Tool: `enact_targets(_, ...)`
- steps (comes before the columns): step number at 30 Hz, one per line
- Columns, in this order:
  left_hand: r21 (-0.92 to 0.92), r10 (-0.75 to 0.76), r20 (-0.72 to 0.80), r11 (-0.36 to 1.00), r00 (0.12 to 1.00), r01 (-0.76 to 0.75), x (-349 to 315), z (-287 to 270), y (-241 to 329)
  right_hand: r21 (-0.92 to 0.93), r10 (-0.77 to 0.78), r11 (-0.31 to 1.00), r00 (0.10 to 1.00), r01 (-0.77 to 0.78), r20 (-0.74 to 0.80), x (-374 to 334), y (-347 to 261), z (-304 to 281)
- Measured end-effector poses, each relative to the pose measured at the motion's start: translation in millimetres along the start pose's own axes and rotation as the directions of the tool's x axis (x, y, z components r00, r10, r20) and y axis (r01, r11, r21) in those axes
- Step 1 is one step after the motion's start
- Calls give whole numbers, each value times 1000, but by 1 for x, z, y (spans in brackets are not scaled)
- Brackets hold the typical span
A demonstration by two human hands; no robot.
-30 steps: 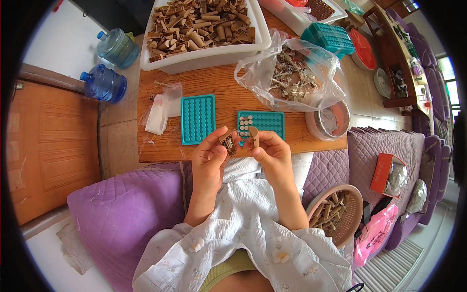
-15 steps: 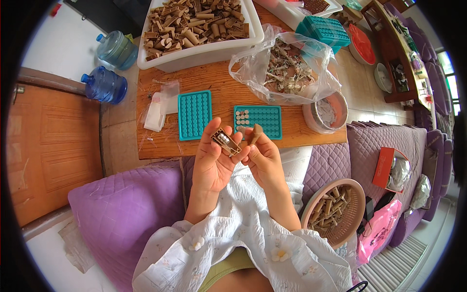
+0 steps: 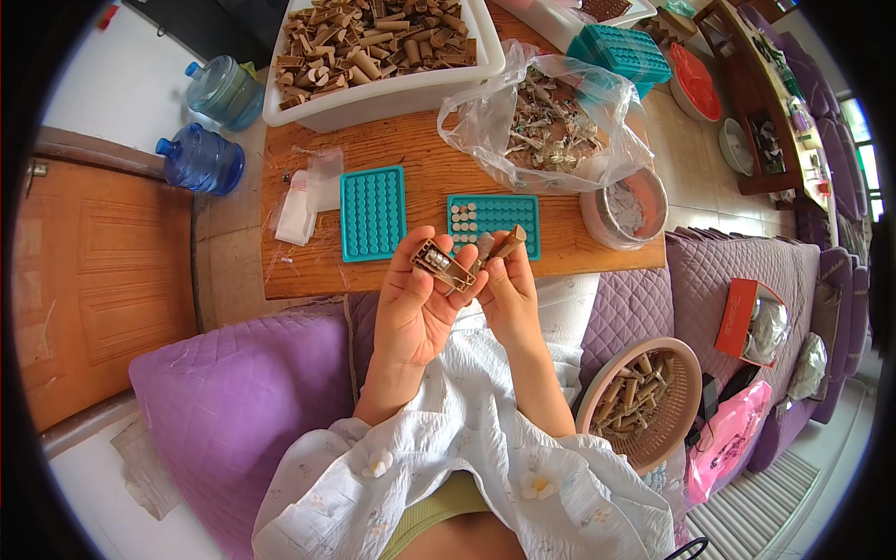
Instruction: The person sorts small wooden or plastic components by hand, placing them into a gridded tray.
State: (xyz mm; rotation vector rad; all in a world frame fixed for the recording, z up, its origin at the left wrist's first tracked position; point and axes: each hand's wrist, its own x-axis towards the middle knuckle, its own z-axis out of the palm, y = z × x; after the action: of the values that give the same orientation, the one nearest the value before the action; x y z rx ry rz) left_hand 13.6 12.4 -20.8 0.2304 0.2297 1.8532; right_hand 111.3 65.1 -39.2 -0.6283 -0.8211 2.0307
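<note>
My left hand (image 3: 411, 322) grips an opened brown plastic shell (image 3: 442, 265), its open side facing up, with small shiny silvery pieces inside. My right hand (image 3: 510, 313) is close beside it, fingers closed on a narrow brown plastic piece (image 3: 510, 242) that points up and to the right. A small greyish piece shows near the right fingertips, too small to name. Just beyond my hands lies a teal dimpled tray (image 3: 513, 217), several whitish round discs (image 3: 464, 213) filling its left part. A second teal tray (image 3: 374, 213) sits to the left.
At the back, a white tub (image 3: 392, 105) is heaped with brown shells. A clear plastic bag (image 3: 476, 140) of scraps and a round container (image 3: 623, 238) stand at the table's right. Right of my lap, a basket (image 3: 686, 411) holds brown pieces; a red box (image 3: 737, 317) lies farther right.
The brown piece in my right hand has tilted from nearly upright to the right and moved slightly up. My left hand keeps the shell, shifted slightly right.
</note>
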Motion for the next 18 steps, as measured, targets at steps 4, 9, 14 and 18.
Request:
enact_targets(4, 92, 35, -56, 995, 998, -30, -3, 1, -2, -184, -57, 982, 998, 51, -26, 2, 1, -10)
enact_targets(9, 203, 78, -22, 976, 997, -72, -6, 0, -3, -115, -34, 993, 998, 27, -60, -3, -9, -14)
enact_targets(14, 289, 94, -6, 953, 996, -88, -6, 2, -4, -179, -116, 978, 992, 103, -58, -11, -17, -8)
enact_targets(18, 433, 137, -7, 893, 990, -121, -7, 4, -4, -255, -120, 961, 992, 110, -25, -19, -23, 2)
